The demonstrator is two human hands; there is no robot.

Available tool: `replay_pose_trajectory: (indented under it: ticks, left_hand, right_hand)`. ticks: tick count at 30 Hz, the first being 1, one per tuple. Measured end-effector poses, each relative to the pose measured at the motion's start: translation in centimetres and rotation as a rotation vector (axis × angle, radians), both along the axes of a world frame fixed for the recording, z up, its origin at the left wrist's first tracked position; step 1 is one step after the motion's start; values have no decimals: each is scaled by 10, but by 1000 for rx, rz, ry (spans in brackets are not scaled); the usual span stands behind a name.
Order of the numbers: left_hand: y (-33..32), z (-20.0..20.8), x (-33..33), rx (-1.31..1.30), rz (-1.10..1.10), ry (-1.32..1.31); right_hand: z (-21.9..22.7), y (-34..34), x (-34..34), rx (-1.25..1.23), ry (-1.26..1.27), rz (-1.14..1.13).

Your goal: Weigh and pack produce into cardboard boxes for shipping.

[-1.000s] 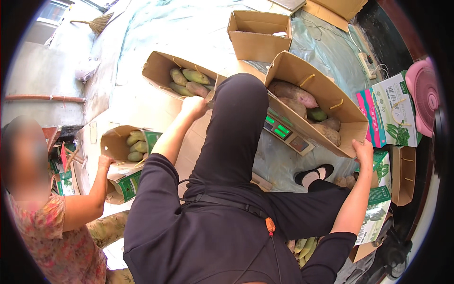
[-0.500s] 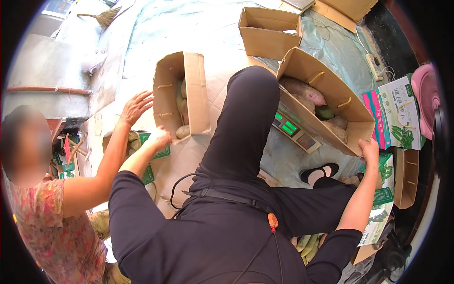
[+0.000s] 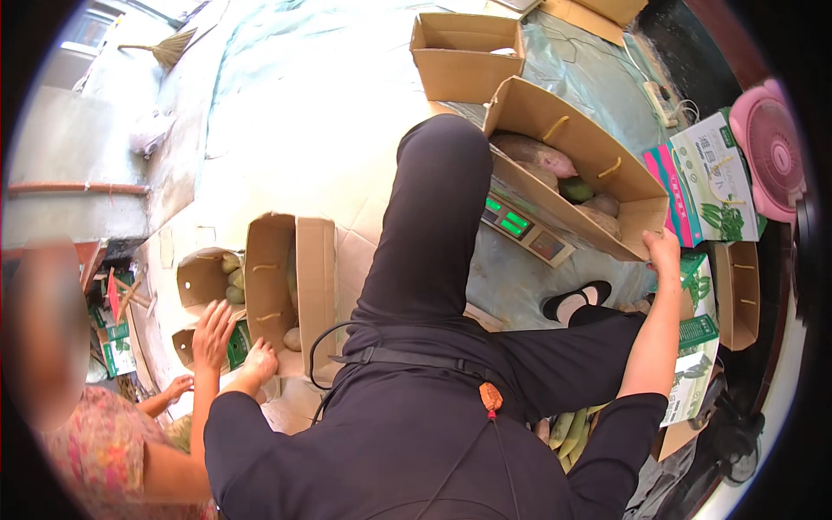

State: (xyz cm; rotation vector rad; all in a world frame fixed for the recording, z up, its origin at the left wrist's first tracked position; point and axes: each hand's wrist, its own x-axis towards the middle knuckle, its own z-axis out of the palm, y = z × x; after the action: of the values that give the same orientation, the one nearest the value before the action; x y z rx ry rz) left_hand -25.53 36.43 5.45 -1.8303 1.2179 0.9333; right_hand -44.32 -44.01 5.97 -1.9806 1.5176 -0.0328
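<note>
My right hand grips the near right corner of a long cardboard box. Inside lie large pinkish and brown root vegetables and a green one. The box rests on a digital scale with a lit green display. On my left, my left hand is closed at the near left corner of a second cardboard box, which holds pale vegetables. A co-worker's open hand is just beside that box.
An open cardboard box stands far ahead. Printed cartons, a pink fan and a power strip line the right side. Another box of vegetables is at left. Green vegetables lie near my lap.
The left cardboard box has come nearer and to the left, along with my left hand and the co-worker's hand. My right hand stays on its box. The view has shifted slightly.
</note>
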Motion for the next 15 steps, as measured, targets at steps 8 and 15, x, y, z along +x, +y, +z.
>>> replay_pose_trajectory:
  ticks: [8, 15]
  left_hand:
    - [31, -33, -3, -163, -180, -131]
    - [-150, 52, 58, 329, 432, -8]
  right_hand:
    - [0, -6, -3, -5, 39, -12]
    - [8, -9, -2, 9, 113, 27]
